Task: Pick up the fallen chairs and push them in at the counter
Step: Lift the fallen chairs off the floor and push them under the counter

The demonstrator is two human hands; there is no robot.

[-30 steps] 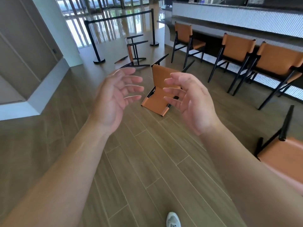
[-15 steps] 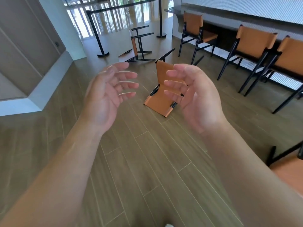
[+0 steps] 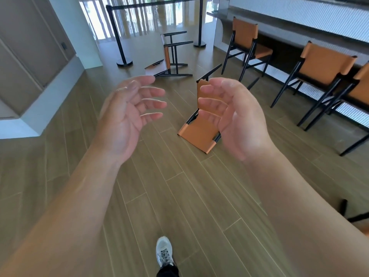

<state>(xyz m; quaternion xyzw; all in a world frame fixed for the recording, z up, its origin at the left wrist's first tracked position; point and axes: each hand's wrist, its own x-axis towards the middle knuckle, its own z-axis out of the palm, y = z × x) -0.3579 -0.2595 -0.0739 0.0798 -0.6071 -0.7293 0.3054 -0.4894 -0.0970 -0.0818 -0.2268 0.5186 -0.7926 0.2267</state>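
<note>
In the head view, the nearer fallen chair, with tan leather panels on a thin black metal frame, lay tipped over on the wood-plank floor, one tan panel flat on the boards and the other standing up, partly hidden behind the right hand; black legs pointed up and away toward the counter. A second fallen chair of the same make lay on its side farther off, near the base of a black stanchion post. Neither chair was touched by a hand.

The left hand was held out in the air, palm turned inward, fingers spread and lightly bent, holding nothing. The right hand faced it, palm inward, fingers loosely curved and likewise empty. Both bare forearms reached forward from the bottom corners of the picture.

Along the right side ran the long counter with a pale ribbed front and a dark top. Upright tan chairs stood along its edge. Tall bright windows lay beyond the stanchions, and a grey panelled wall with a white plinth stood at the left. A white trainer stepped on the floor at the bottom edge.
</note>
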